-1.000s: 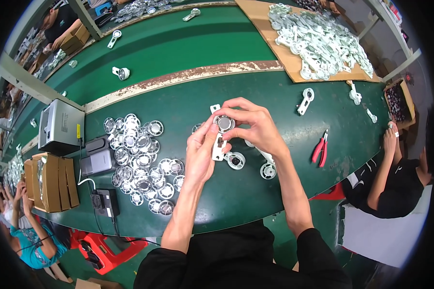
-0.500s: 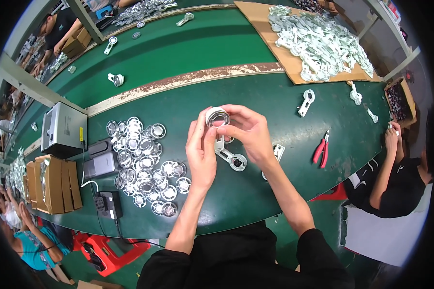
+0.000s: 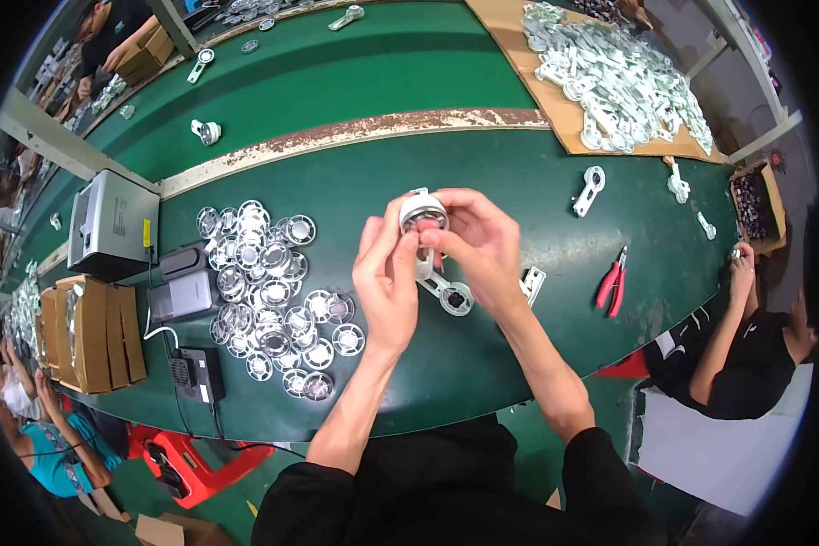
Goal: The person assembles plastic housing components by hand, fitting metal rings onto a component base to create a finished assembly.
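Observation:
Between both hands, above the table, is a white round plastic housing [image 3: 422,210] with a shiny ring at its open front. My left hand [image 3: 384,287] closes around its left side, and my right hand [image 3: 484,250] grips the right side. Both thumbs press at the lower edge of the ring. Fingers hide the back of the housing. Below the hands lies a white long-handled part with a round end [image 3: 455,298]. By my right wrist rests another white part [image 3: 532,285], partly covered. To the left spreads a pile of clear and silver round grilles [image 3: 273,291].
Red-handled pliers [image 3: 612,284] lie right of my hands. A cardboard sheet [image 3: 564,132] carries a heap of white parts. Left stand a grey metal box [image 3: 114,227], a power bank [image 3: 184,296], a black adapter [image 3: 197,375] and cardboard boxes [image 3: 109,337]. Co-workers sit at both sides.
The view has shifted slightly. My hands still hold the white housing, its ring tilted a little differently, and the right thumb has moved at its lower edge.

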A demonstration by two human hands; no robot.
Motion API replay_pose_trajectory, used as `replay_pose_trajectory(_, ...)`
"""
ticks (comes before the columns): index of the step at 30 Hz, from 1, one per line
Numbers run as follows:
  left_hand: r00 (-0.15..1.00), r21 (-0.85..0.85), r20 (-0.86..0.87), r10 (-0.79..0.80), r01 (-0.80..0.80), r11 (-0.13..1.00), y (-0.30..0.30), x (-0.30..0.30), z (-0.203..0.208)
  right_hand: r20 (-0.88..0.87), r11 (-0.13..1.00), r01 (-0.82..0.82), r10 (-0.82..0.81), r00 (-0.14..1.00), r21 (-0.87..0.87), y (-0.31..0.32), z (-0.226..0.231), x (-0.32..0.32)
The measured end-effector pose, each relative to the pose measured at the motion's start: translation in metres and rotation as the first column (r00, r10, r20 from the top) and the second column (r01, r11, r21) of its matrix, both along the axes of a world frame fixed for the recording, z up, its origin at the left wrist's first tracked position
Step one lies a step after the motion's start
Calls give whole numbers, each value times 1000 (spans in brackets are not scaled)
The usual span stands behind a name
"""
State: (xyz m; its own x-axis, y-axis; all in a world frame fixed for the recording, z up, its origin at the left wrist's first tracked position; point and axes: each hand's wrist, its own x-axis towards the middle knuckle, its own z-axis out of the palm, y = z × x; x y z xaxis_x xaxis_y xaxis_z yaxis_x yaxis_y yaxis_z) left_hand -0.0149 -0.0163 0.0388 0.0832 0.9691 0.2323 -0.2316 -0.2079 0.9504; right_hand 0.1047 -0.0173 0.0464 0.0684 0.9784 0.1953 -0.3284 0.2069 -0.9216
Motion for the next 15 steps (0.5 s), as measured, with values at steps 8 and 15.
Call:
replay_pose_trajectory(8,974,120,159,-159,141,983,7,-6,-1,-12,985,-138,140,990,108,7,3,22)
replay_pose_trajectory(15,987,118,115,-115,102,988,0,-8,0,167,957,-131,90,982,259,3,5,27)
